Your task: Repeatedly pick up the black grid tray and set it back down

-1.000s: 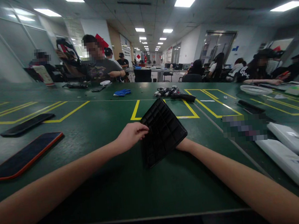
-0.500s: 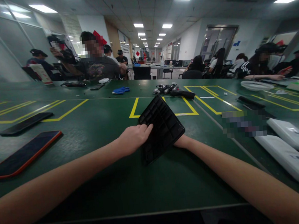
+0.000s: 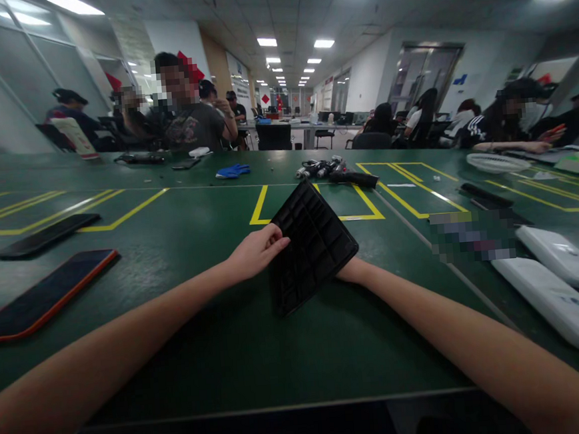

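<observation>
Right hand (image 3: 352, 270) holds a black rectangular compartmented tray (image 3: 318, 245), contents too dark; left hand (image 3: 258, 251) at its edge; grip narrow, hold unclear.

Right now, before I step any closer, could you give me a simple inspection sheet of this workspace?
Surface: green tabletop, marked with yellow lines.
Things in hand: black gridded tray, tilted, gridded face toward the camera.
Clutter: orange-edged slab and dark slab on the left; two white objects on the right; blue item farther back.
Hands: left hand has its fingers at the tray's left edge; right hand is mostly hidden behind the tray, apparently supporting it.
Cables: none certain; the tangled bundle beyond the tray is too small to identify.
Surroundings: seated people, chairs, ceiling lights.
</observation>
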`<state>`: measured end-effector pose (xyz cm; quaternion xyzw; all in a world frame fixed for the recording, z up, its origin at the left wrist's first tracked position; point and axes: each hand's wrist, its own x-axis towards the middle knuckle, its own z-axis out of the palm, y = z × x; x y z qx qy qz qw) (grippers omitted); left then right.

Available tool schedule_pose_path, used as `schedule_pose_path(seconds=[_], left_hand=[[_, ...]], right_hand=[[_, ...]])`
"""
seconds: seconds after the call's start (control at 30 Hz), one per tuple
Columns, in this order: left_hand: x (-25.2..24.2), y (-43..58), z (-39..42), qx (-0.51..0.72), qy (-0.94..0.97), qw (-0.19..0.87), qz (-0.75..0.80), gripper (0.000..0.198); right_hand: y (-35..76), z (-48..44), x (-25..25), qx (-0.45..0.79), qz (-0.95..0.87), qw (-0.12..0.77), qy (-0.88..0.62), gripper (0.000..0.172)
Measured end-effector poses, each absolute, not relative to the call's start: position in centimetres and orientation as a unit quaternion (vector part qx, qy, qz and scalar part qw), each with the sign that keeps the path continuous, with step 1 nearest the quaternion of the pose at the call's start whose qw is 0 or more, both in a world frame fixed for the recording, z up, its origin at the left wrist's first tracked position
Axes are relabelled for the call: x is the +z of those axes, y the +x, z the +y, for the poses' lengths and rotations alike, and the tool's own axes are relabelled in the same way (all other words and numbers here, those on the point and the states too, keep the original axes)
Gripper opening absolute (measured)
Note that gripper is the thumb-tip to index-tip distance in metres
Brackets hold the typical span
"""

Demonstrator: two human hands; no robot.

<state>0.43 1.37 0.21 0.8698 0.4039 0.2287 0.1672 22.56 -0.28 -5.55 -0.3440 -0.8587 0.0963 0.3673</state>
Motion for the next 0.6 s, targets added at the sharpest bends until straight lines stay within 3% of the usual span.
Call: schedule_pose_path(seconds=[0.33,0.43,0.6], left_hand=[[0.1,0.8,1.0,0.209,0.883,0.140,0.397,0.028],[0.2,0.3,1.0,0.225,0.886,0.177,0.364,0.017],[0.4,-0.3,1.0,0.231,0.879,0.239,0.341,0.022]], right_hand=[[22.4,-0.3,-5.7,0.106,-0.851,0.377,-0.348,0.048],[22.6,-0.2,-6.0,0.106,-0.850,0.387,-0.342,0.050],[22.9,0.0,-6.2,0.099,-0.859,0.369,-0.340,0.049]])
